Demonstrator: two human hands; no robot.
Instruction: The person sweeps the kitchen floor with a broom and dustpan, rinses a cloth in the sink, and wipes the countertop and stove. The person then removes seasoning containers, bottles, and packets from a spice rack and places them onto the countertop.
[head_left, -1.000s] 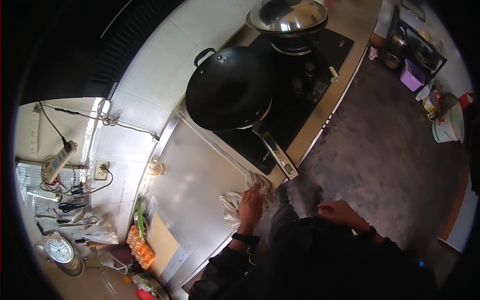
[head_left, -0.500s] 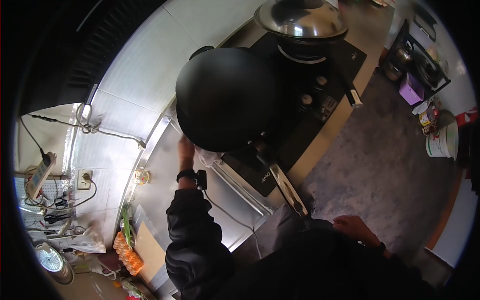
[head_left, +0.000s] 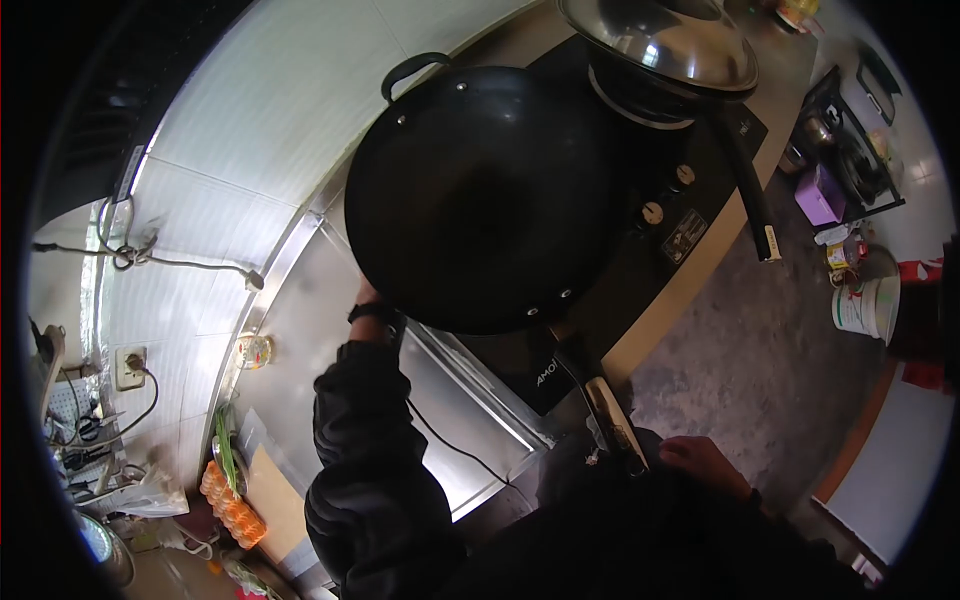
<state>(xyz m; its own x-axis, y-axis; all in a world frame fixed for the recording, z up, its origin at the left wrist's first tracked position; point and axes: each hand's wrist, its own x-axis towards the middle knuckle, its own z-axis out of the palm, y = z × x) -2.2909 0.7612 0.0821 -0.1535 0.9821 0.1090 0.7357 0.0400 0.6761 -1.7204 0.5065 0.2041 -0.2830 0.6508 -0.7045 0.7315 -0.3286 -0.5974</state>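
A large black wok [head_left: 480, 200] sits over the left side of the black cooktop, its inside facing up. Its long handle [head_left: 605, 405] points toward my body, and a small loop handle [head_left: 413, 72] is at the far side. My left hand [head_left: 367, 295] is at the wok's left edge. Its fingers are hidden behind the rim, so I cannot see what they hold. My right hand [head_left: 703, 462] is low on the right, apart from the wok handle. Its fingers are loosely bent, with nothing visible in them.
A second pan with a domed metal lid [head_left: 680, 45] stands farther back on the cooktop [head_left: 700, 205]. A small jar [head_left: 254, 351] is on the metal counter [head_left: 300, 330]. An orange egg tray [head_left: 232, 505] lies near a cutting board [head_left: 285, 500]. A white bucket [head_left: 865, 310] stands on the right.
The wok has tilted, so its inside, rivets and far loop handle now show. My left hand is more hidden by the rim, and crumpled clear material beside it is out of sight.
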